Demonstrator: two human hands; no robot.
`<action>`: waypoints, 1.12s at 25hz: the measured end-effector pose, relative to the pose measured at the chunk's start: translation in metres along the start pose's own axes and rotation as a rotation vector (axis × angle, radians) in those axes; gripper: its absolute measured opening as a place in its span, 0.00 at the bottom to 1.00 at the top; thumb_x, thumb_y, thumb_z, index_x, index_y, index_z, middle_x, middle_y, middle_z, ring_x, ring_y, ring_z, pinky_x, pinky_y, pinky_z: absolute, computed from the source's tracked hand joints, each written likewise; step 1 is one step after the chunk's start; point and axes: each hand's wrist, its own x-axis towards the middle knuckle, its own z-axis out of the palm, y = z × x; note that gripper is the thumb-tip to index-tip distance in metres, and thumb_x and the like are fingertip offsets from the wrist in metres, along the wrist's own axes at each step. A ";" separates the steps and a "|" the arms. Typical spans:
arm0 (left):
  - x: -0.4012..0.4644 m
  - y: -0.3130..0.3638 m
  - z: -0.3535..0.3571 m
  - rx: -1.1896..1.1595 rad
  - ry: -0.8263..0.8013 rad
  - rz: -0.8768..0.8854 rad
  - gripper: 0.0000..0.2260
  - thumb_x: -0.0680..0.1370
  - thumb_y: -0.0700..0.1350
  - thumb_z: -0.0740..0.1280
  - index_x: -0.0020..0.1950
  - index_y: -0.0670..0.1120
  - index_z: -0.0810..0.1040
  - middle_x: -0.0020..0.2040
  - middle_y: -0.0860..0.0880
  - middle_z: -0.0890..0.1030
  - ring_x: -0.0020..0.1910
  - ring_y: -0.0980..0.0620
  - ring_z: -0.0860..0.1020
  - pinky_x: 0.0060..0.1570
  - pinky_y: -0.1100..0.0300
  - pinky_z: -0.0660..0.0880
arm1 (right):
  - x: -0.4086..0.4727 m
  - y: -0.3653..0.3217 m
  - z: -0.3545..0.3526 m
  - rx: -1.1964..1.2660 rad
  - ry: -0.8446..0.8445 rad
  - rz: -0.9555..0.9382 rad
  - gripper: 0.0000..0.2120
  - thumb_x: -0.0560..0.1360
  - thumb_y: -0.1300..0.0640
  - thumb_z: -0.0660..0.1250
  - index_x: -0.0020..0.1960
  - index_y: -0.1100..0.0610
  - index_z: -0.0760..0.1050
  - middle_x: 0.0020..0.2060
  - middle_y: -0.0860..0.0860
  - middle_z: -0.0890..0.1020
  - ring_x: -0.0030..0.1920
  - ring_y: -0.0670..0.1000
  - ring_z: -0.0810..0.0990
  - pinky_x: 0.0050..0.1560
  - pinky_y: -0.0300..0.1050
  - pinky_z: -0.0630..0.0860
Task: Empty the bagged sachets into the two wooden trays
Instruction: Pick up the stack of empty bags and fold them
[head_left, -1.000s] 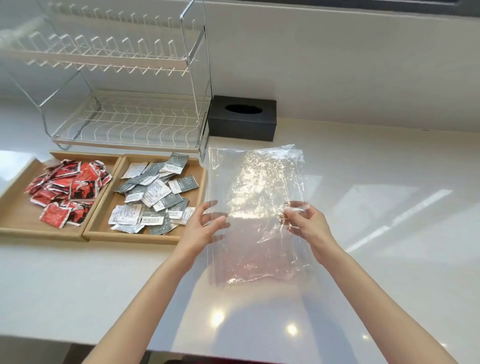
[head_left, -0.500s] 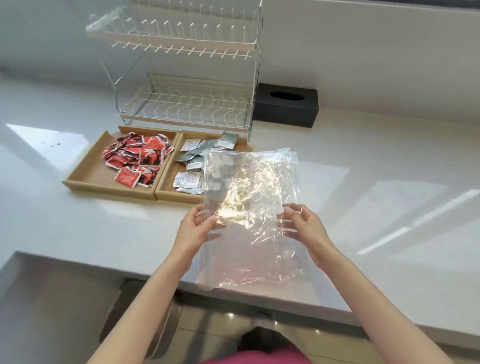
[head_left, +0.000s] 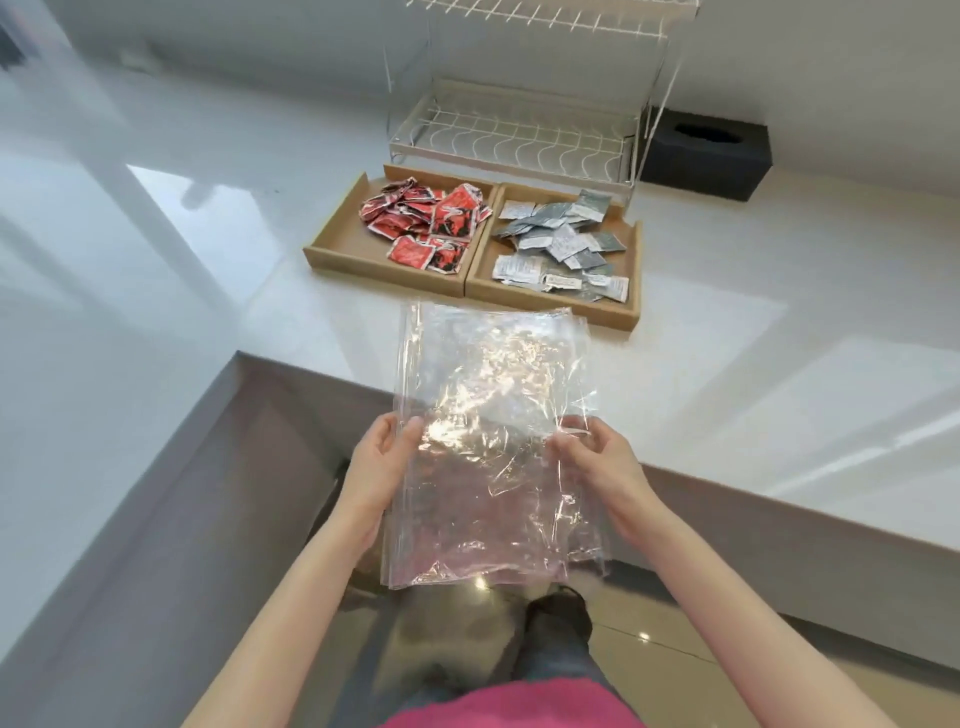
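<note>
Between my two hands I hold flat, clear plastic bags with nothing in them, out over the counter's front edge. My left hand pinches the left side and my right hand pinches the right side. Further back on the white counter stand two wooden trays side by side. The left tray holds several red sachets. The right tray holds several grey and white sachets.
A white wire dish rack stands right behind the trays, and a black tissue box sits to its right. The counter turns a corner at the left; its front edge runs under the bags. Below are the floor and my legs.
The view has pulled back from the counter and swung left. The bags, still held by both hands, have come off the counter toward me; the trays now lie further away.
</note>
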 end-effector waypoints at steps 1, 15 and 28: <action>-0.008 -0.007 -0.013 -0.011 0.008 -0.020 0.15 0.75 0.54 0.61 0.55 0.46 0.74 0.58 0.47 0.78 0.59 0.49 0.75 0.64 0.45 0.69 | -0.007 0.006 0.013 -0.031 -0.013 0.007 0.10 0.73 0.55 0.67 0.53 0.51 0.73 0.53 0.57 0.81 0.53 0.58 0.80 0.58 0.60 0.75; -0.039 -0.109 -0.102 -0.183 0.251 -0.342 0.05 0.77 0.45 0.62 0.49 0.45 0.74 0.53 0.44 0.81 0.54 0.49 0.78 0.61 0.50 0.71 | -0.021 0.040 0.115 -0.292 -0.251 0.113 0.11 0.76 0.50 0.61 0.57 0.50 0.71 0.45 0.47 0.80 0.45 0.47 0.80 0.46 0.39 0.77; 0.023 -0.251 -0.102 -0.155 0.289 -0.561 0.18 0.77 0.45 0.62 0.64 0.41 0.68 0.61 0.49 0.73 0.61 0.48 0.72 0.58 0.57 0.66 | 0.075 0.160 0.164 -0.536 -0.320 0.300 0.16 0.75 0.59 0.62 0.63 0.57 0.67 0.46 0.56 0.81 0.41 0.49 0.79 0.43 0.40 0.76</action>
